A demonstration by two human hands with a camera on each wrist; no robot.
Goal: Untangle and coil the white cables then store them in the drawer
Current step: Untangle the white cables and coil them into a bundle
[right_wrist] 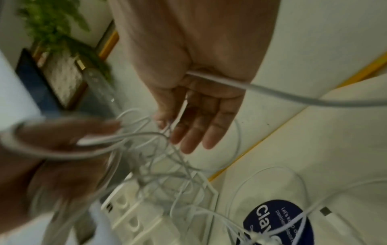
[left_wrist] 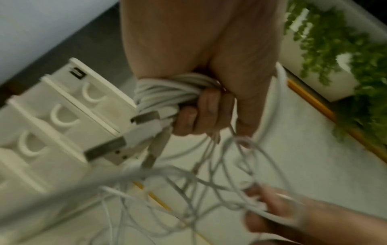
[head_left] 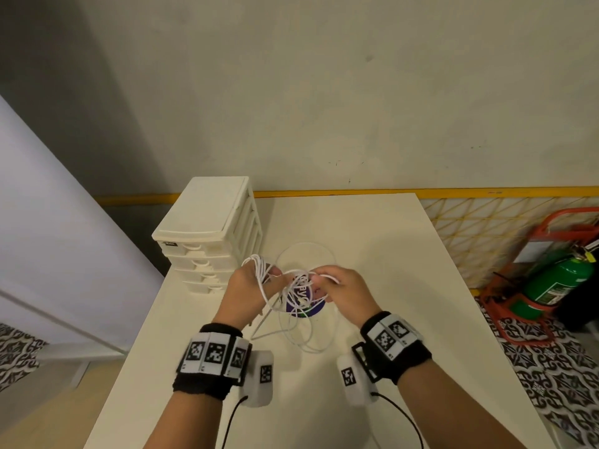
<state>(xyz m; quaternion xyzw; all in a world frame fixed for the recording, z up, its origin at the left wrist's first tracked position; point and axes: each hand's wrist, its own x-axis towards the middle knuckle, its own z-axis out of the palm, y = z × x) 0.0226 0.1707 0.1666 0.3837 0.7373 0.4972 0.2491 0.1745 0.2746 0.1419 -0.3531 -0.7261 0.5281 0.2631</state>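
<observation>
Hands (head_left: 247, 288) working a tangle of thin white cables (head_left: 299, 294) above a cream table (head_left: 382, 254).

The left hand grips a wound bundle of the cables (left_wrist: 176, 90), fingers (left_wrist: 206, 110) curled round it, with metal USB plugs (left_wrist: 106, 152) sticking out below. The right hand (head_left: 345, 291) pinches one strand between thumb and forefinger, its other fingers (right_wrist: 201, 131) nearly straight. Loose loops hang from both hands down to the table, over a round dark-blue sticker (right_wrist: 278, 222). The white plastic drawer unit (head_left: 207, 234) stands just left of the hands, all its drawers closed.
</observation>
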